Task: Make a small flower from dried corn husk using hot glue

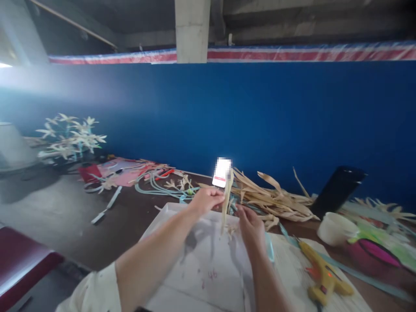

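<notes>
My left hand pinches a long pale strip of dried husk, which stands nearly upright between my hands. Just right of the strip is my right hand, its thumb and fingers closed together; whether it grips anything is too blurred to tell. Both hands are above the far part of a white tray, which has red marks on its bottom and small husk scraps near its far end. A phone with a bright screen stands upright behind the strip.
Dried husks lie in a pile behind my right hand. A yellow glue gun rests at the right, near a white cup and a pink bowl. Wrapped stems and husk flowers are at the left. A blue wall rises behind.
</notes>
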Motion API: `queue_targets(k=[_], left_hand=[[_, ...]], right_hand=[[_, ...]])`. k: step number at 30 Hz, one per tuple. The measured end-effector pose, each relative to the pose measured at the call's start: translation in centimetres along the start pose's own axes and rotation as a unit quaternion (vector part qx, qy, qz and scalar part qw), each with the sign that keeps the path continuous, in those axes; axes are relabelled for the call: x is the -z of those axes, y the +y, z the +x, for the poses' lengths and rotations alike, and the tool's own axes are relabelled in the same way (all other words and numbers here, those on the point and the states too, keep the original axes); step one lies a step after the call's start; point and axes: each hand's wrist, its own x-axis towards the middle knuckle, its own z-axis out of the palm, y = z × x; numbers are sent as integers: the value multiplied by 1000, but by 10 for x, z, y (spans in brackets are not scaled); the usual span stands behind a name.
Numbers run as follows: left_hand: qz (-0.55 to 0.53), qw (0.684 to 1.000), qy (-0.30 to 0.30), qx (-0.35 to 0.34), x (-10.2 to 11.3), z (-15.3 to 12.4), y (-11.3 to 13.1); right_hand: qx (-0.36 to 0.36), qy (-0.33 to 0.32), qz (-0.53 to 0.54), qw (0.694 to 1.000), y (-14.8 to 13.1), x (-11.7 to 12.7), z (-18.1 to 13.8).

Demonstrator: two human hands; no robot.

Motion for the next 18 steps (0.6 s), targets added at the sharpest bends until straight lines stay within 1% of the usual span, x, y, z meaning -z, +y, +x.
queue_targets(k=[1, 3, 5, 7, 9, 12, 15, 18], left_hand=[[0, 1000, 4, 11, -1, -7, -12], [4, 1000, 18, 4, -5, -16, -29], [19, 1000, 16, -2, -9, -19, -40], [37, 999, 16, -17, -11, -20, -46], [54, 998, 9, -26, -11, -20, -51], [67, 997, -4, -25, -10, -19, -57], [61, 998, 1, -9, -9, -19, -61], [63, 998, 4, 6, -9, -20, -61]], right_hand=[[-22, -14, 33, 999, -1, 0, 0], [-56, -48, 88, 993, -3, -1, -3], [-64, -87, 112, 988, -5, -2, -6], [-47, -123, 103, 986, -6, -3, -7], [-32, -145, 77, 986, -6, -3, -7], [-29, -150, 28, 988, -4, -4, -5], [-22, -158, -5, 987, -3, -5, -3], [-33, -160, -19, 986, -6, -5, -4]])
